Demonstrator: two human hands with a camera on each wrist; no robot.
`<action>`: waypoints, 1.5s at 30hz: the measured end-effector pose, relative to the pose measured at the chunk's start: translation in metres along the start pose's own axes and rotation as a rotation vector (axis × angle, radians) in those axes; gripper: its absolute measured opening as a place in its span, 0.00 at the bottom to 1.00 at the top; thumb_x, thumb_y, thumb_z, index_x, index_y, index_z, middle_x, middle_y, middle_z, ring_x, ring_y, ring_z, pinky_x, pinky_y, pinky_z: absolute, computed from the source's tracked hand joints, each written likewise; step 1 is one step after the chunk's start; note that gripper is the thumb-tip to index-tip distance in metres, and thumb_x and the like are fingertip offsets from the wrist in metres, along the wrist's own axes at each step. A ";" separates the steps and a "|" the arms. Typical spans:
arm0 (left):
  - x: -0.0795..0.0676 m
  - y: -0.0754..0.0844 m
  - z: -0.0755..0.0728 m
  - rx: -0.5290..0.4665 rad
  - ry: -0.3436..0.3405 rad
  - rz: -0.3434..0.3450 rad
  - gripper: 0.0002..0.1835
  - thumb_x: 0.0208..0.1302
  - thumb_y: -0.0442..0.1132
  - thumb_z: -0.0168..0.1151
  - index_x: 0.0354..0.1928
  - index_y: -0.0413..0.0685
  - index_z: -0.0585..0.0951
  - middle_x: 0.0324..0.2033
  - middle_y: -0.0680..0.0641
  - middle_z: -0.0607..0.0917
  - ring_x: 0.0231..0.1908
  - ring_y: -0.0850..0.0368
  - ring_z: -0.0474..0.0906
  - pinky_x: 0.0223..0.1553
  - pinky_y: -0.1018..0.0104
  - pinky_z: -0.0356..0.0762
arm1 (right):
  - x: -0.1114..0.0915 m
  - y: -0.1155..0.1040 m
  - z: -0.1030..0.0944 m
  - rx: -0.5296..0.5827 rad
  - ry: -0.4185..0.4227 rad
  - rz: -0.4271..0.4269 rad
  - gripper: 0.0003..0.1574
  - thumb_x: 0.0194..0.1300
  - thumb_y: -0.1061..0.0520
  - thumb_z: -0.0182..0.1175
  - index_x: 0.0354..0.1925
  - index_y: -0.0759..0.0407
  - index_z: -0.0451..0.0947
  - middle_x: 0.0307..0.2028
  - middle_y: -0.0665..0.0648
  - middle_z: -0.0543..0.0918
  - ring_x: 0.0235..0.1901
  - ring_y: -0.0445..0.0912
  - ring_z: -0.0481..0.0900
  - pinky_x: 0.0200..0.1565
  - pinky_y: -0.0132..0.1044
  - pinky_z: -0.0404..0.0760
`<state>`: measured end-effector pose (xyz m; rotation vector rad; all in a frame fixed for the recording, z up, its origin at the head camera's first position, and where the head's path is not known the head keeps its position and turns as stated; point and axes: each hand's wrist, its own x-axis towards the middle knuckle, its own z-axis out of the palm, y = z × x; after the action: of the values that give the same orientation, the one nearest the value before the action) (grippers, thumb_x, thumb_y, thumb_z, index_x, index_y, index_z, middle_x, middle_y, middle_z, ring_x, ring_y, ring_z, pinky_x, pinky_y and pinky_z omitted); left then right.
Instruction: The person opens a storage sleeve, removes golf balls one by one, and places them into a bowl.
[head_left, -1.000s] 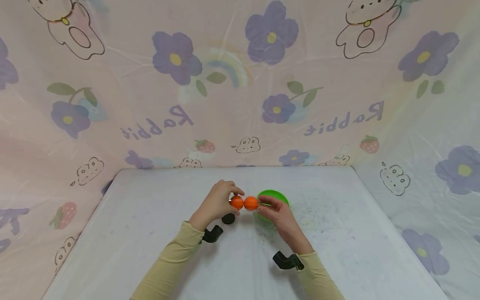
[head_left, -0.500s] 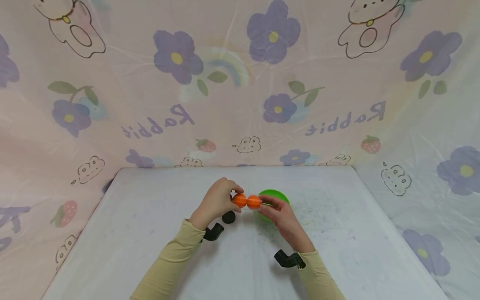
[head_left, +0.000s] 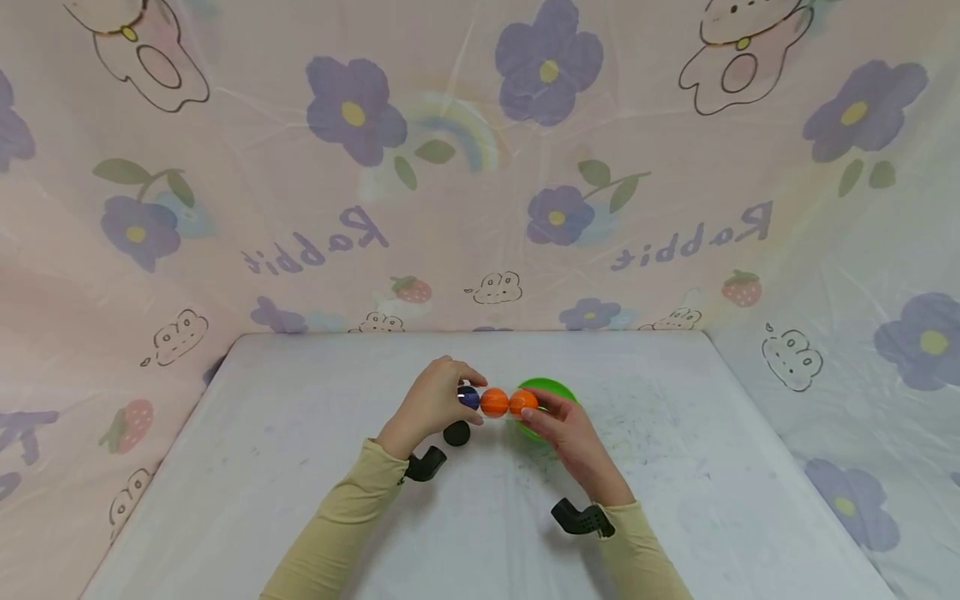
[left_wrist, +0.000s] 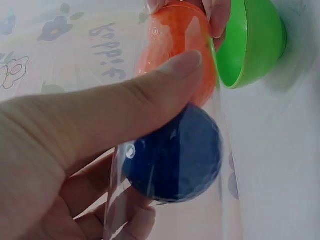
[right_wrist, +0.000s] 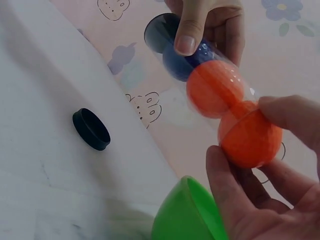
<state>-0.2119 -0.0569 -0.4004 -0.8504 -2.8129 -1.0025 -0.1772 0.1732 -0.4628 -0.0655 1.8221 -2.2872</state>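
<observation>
Clear tube and balls held above the counter (head_left: 300, 408). The left hand (head_left: 435, 402) gripped the clear tube (right_wrist: 202, 62) by its side, thumb over one face and fingers behind, a hold that probably kept the tube steady and left its mouth unobstructed. The tube lay roughly level, pointing across to the right hand (head_left: 564, 429). Inside, a blue ball (left_wrist: 175, 155) sat under the left thumb, with the inner orange ball (right_wrist: 215, 89) beside it, in single file as the narrow bore presumably required. The right hand pinched the outer orange ball (right_wrist: 250, 135) at the mouth, its fingertips perhaps controlling that ball. The green bowl (left_wrist: 265, 50) stood beneath the mouth, conveniently near. The black cap (right_wrist: 91, 129) rested on the counter, apart from the tube. Whatever darkened the tube's far end was indistinct.
</observation>
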 end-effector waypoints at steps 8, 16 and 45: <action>-0.003 -0.006 0.002 -0.054 0.006 -0.029 0.25 0.35 0.40 0.83 0.41 0.47 0.87 0.37 0.53 0.85 0.39 0.54 0.74 0.41 0.62 0.71 | 0.000 -0.001 0.002 -0.039 0.019 -0.008 0.29 0.61 0.61 0.65 0.60 0.65 0.72 0.54 0.64 0.76 0.49 0.52 0.79 0.57 0.52 0.70; -0.011 -0.017 0.010 -0.180 0.009 -0.079 0.25 0.36 0.41 0.83 0.42 0.48 0.86 0.38 0.54 0.85 0.40 0.54 0.75 0.43 0.61 0.74 | -0.001 -0.001 0.002 -0.087 0.022 -0.007 0.31 0.59 0.60 0.67 0.60 0.64 0.72 0.52 0.63 0.78 0.50 0.51 0.79 0.55 0.49 0.74; -0.027 -0.036 0.023 -0.410 0.036 -0.149 0.24 0.37 0.41 0.82 0.43 0.56 0.86 0.40 0.57 0.83 0.36 0.56 0.78 0.38 0.62 0.78 | 0.001 -0.011 -0.014 -0.341 0.058 -0.118 0.36 0.59 0.54 0.69 0.62 0.65 0.70 0.54 0.60 0.78 0.52 0.50 0.77 0.46 0.33 0.78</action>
<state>-0.2037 -0.0797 -0.4447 -0.6416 -2.7132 -1.6357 -0.1823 0.1891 -0.4555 -0.1664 2.2766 -2.0432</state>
